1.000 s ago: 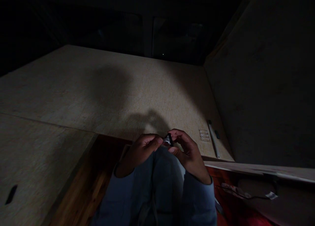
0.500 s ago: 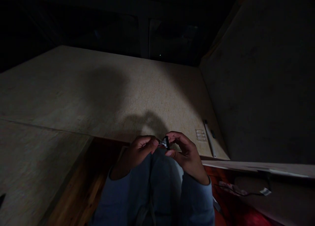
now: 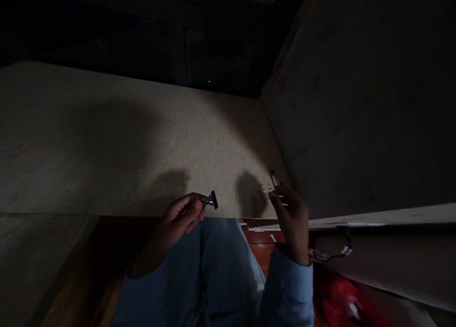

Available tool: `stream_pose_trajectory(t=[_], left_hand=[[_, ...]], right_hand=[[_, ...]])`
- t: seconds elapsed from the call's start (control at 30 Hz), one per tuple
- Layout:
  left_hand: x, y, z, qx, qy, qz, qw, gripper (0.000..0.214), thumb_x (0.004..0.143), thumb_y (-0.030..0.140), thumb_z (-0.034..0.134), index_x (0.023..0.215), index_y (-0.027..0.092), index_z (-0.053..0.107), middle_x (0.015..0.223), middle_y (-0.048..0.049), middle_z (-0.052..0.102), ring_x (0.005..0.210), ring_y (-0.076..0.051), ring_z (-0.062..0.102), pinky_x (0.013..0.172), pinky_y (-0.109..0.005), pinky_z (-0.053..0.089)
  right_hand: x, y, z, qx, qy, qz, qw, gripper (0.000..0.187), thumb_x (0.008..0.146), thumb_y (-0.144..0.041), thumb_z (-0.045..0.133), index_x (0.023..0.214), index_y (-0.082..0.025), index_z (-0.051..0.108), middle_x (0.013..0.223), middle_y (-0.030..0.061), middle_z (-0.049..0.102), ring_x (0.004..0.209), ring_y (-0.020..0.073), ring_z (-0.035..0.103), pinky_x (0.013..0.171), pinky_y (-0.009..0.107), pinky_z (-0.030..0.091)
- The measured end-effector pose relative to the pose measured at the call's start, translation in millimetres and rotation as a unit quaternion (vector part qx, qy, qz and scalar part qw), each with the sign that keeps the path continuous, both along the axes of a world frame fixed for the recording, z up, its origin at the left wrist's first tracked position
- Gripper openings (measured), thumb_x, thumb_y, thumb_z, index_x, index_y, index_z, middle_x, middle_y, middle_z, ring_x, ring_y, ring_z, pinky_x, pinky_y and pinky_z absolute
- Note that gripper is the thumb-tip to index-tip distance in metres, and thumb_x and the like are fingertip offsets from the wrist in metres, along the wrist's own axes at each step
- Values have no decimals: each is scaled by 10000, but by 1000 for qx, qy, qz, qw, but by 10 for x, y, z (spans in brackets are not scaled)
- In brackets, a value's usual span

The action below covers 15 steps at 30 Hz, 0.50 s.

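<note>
A razor (image 3: 212,200) with a dark head and a shiny metal neck is held in my left hand (image 3: 181,218), thumb and fingers closed round its handle. The razor's head points right, above the table's front edge. My right hand (image 3: 292,218) is apart from the razor, over the right end of the table, with its thumb and fingers apart. Close to its fingertips lies a small clear plastic holder (image 3: 266,189) with several slots. A slim pale stick with a dark tip (image 3: 273,176) lies partly hidden behind that hand.
The pale table (image 3: 199,137) runs along a dark window. A wall-like panel (image 3: 356,127) borders it on the right. Below on the right are a cable with a white tag (image 3: 346,251) and a red cloth-like thing (image 3: 342,293). My legs (image 3: 221,260) are under the table's edge.
My right hand has let go of the razor's head and moved right to the plastic holder. My left hand keeps the razor. The view has turned somewhat to the right.
</note>
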<state>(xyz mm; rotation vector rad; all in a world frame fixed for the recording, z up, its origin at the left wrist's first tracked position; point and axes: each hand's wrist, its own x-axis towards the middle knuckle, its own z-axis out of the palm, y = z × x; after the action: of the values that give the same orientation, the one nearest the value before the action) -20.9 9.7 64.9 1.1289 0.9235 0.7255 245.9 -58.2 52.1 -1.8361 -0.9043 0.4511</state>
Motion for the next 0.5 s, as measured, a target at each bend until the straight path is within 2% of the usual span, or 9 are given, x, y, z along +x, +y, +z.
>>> stream_pose_trajectory(t=[0.1, 0.23, 0.5], left_hand=[[-8, 24, 14, 24, -16, -1, 1000, 494, 847, 625, 628, 937, 140, 641, 669, 11, 482, 496, -50, 336, 469, -202, 244], [-21, 32, 8, 10, -15, 22, 1000, 449, 864, 577, 631, 959, 138, 632, 665, 19, 454, 503, -51, 341, 464, -202, 230], [-34, 34, 13, -13, -17, 48, 999, 403, 832, 516, 693, 942, 133, 633, 660, 32, 427, 505, -41, 333, 461, -194, 235]], right_hand=[[225, -61, -162, -72, -68, -37, 994, 527, 726, -553, 610, 1001, -111, 690, 988, 173, 711, 789, 261, 666, 657, 353, 496], [373, -101, -330, -135, -130, -40, 982, 504, 697, -497, 497, 954, -120, 712, 943, 178, 715, 811, 287, 656, 708, 382, 469], [444, -110, -497, -150, -185, -69, 969, 536, 706, -397, 455, 1048, -100, 741, 953, 185, 718, 891, 293, 641, 783, 384, 469]])
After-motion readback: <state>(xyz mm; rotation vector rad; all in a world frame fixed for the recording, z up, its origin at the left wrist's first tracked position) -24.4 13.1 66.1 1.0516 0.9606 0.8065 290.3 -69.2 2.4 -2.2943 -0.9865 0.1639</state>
